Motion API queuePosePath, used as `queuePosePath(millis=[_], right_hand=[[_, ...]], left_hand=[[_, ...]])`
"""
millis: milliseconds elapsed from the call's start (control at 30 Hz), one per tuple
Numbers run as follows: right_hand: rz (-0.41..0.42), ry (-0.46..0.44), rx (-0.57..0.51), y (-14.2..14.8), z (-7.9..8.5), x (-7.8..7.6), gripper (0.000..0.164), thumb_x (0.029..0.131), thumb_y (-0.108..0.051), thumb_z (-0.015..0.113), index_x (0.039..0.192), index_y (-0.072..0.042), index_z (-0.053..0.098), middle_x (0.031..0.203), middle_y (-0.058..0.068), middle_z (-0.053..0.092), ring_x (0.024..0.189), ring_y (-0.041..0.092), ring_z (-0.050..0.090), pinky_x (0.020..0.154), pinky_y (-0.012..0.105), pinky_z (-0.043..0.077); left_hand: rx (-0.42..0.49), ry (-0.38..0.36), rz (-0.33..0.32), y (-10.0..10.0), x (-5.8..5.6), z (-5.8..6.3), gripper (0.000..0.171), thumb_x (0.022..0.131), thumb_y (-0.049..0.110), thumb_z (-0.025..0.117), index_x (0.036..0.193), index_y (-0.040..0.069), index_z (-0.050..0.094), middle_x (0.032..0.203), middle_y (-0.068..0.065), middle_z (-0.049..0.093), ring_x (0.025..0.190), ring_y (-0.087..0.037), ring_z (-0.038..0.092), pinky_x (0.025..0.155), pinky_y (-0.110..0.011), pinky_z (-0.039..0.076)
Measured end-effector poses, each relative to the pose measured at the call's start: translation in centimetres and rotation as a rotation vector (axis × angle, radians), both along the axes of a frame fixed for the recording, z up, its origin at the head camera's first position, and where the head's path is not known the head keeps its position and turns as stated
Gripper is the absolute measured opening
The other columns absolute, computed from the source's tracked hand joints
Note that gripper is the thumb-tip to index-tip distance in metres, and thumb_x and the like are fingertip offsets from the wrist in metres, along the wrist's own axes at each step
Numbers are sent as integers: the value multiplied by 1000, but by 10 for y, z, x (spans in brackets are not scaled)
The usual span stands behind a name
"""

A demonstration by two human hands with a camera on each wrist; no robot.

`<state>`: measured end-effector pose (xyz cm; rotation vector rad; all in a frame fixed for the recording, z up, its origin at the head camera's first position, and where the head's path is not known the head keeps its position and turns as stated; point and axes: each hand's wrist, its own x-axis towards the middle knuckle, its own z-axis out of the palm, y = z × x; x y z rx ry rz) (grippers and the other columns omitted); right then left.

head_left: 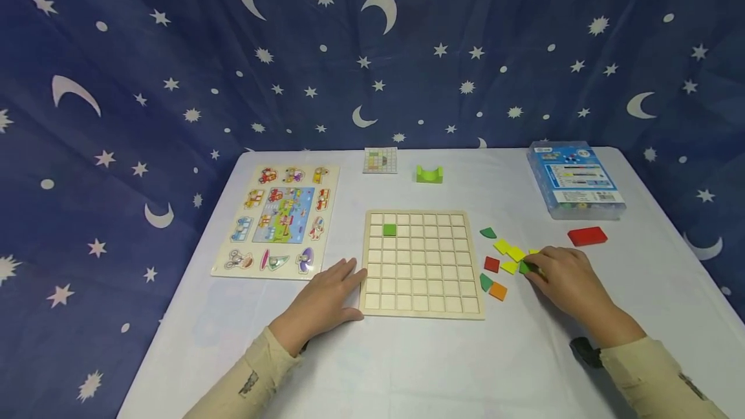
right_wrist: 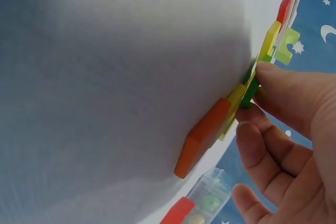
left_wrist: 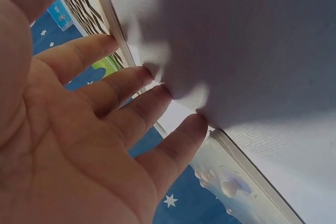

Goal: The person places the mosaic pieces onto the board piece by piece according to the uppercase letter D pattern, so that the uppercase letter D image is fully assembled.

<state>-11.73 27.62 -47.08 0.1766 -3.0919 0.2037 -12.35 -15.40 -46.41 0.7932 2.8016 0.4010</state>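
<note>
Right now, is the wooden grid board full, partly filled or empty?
Partly filled, barely: in the head view, the grid board has one green square near its upper left, and all other cells look bare.

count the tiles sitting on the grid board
1: a green tile, second row from the far edge, second column from the left of the grid board. None there look hidden.

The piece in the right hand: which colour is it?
Green; the piece shows best in the right wrist view.
</note>
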Motion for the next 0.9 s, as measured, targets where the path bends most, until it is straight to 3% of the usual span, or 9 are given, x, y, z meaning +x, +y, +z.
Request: queuePosePath(millis=[167, 367, 633, 900], right_hand=[[16, 36, -46, -5, 4, -4, 40, 78, -15, 84, 112, 0, 71, 106, 22, 67, 108, 45, 56, 103, 68, 33], [111, 59, -55, -31, 9, -26, 33, 82, -18, 81, 111, -4, 73, 103, 15, 69, 104, 39, 60, 103, 64, 36], [305, 104, -62, -81, 8, -66, 24, 88, -20, 77, 108, -8, 72, 103, 9, 70, 102, 31, 64, 100, 56, 42], [479, 170, -44, -130, 8, -96, 15, 83, -17, 81, 96, -14, 73, 92, 2, 68, 90, 24, 65, 94, 53, 47]], left_hand=[[-2, -9, 11, 0, 0, -1, 77, 81, 39, 80, 146, 11, 50, 154, -17, 40, 144, -34, 34, 112, -54, 37], [5, -19, 17, 0, 0, 1, 77, 81, 38, 81, 146, 12, 50, 154, -17, 40, 144, -35, 34, 112, -55, 36], [-18, 0, 5, 0, -1, 2, 78, 81, 39, 80, 146, 12, 50, 154, -17, 40, 144, -34, 34, 113, -53, 36], [-33, -2, 10, -1, -1, 0, 79, 81, 42, 80, 147, 13, 49, 155, -16, 39, 144, -33, 34, 113, -52, 36]])
